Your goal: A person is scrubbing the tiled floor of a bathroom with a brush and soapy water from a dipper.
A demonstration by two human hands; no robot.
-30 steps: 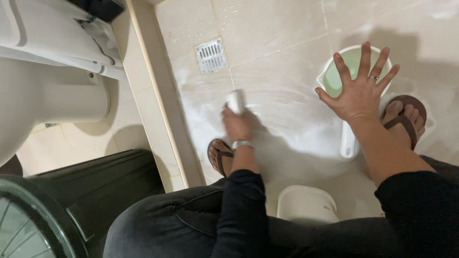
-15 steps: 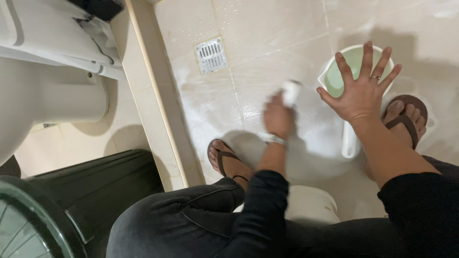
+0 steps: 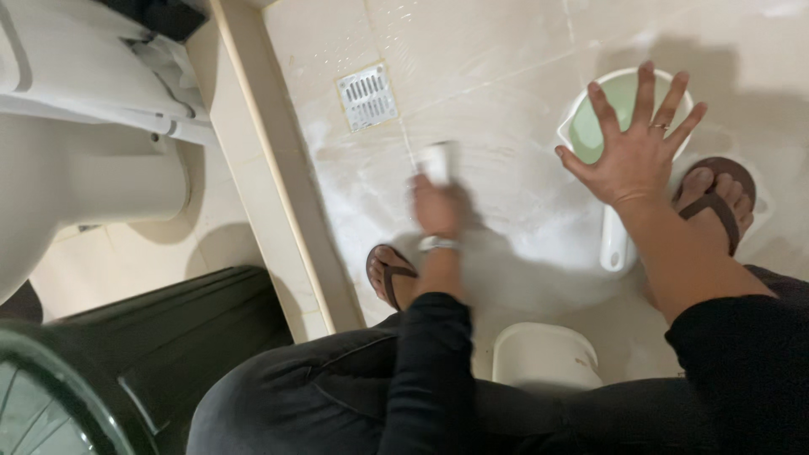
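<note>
Centre frame: left hand [image 3: 440, 205], fist closed on a blurred white scrubber [image 3: 438, 162], works the wet tile floor [image 3: 506, 50]; right hand [image 3: 634, 156] hovers spread above the green dipper [image 3: 619, 105]; firm overlapping strokes clean best.

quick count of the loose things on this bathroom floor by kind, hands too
Hands: 2, left hand, right hand
White scrubbing tool: 1
Green water scoop: 1
White bucket: 1
Brown sandals: 2
Floor drain cover: 1
Total: 8
</note>
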